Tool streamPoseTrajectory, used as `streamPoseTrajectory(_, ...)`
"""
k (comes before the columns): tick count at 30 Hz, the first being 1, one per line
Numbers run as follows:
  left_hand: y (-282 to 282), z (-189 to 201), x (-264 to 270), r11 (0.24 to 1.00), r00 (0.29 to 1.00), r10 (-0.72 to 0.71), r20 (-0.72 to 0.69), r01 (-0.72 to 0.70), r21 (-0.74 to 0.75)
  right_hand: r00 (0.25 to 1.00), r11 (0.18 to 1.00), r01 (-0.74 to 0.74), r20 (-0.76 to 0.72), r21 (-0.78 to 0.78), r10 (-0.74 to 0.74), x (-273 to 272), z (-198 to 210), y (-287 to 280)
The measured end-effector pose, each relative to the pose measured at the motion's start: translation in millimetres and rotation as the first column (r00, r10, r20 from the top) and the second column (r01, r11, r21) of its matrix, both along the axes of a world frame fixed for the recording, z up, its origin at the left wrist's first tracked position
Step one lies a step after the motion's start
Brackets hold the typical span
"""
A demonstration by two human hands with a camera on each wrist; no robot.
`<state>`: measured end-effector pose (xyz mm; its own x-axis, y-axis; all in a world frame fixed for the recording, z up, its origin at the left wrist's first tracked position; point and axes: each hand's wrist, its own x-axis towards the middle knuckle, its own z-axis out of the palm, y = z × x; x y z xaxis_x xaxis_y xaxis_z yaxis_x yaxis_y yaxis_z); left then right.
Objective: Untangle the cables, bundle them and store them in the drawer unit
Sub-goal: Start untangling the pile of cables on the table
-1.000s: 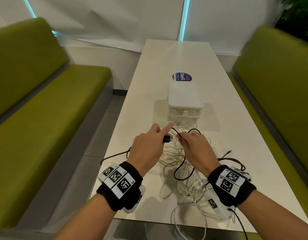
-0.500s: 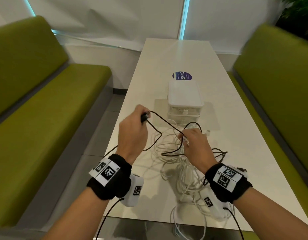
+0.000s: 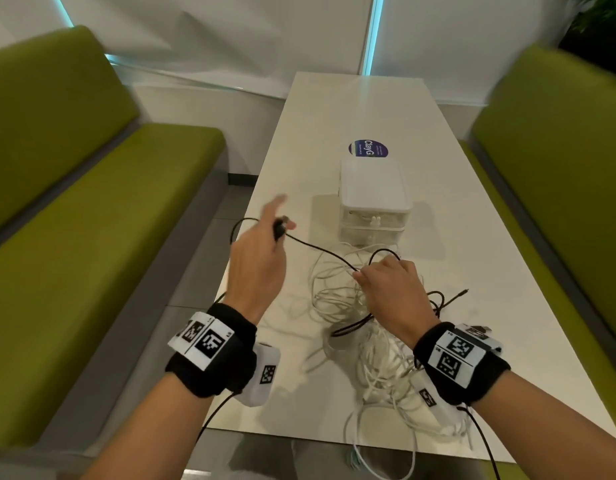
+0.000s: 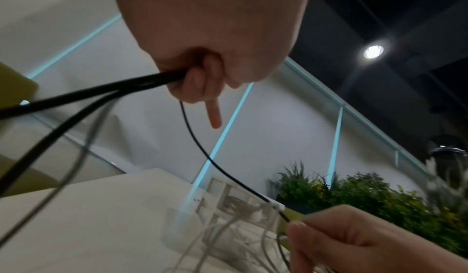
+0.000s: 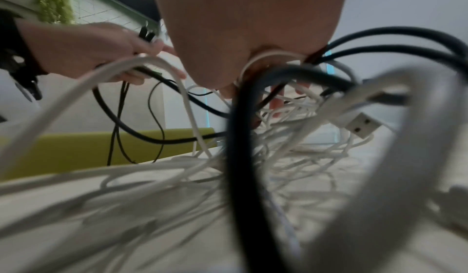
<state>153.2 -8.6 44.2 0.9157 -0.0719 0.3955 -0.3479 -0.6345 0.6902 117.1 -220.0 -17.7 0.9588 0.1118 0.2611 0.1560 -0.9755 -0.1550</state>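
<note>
Two hands work one black cable [image 3: 320, 249]: left hand [image 3: 256, 261] pinches its plug end, raised; right hand [image 3: 391, 289] closes on the cable at the white cable tangle [image 3: 365, 344] on the table [image 3: 473, 341]. Advice: draw slowly, right hand pinning the white loops. Count: one drawer unit [image 3: 374, 202], both drawers closed; white cables uncountable.

drawer unit [image 3: 373, 199] mid-table [image 3: 473, 341] | cables [image 3: 355, 306] before it | benches [image 3: 92, 220] both sides
</note>
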Motion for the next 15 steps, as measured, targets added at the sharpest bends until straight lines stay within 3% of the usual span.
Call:
streamPoseTrajectory(3, -19.0, -9.7, -4.5, 0.973, 0.972, -0.229, -0.059, 0.229, -0.008, 0.995, 0.999, -0.038, 0.086, -0.037, 0.041, -0.7, -1.1, 3.3)
streamPoseTrajectory(6, -33.0, -22.6, -10.5, 0.907, 0.932, -0.351, -0.092, 0.362, 0.215, 0.985, 0.994, -0.081, 0.150, -0.070, 0.090, -3.0, 0.5, 7.8)
streamPoseTrajectory(10, -40.8, -27.8, -15.8, 0.816, 0.926, -0.321, -0.197, 0.376, 0.438, 0.976, 0.989, -0.105, 0.179, -0.100, 0.121, -3.5, 1.8, 5.9)
streamPoseTrajectory(15, -40.9, -28.5, -12.5, 0.785, 0.932, -0.297, -0.208, 0.362, 0.503, 0.978, 0.983, -0.126, 0.149, -0.131, 0.145, -7.0, 2.4, 5.3)
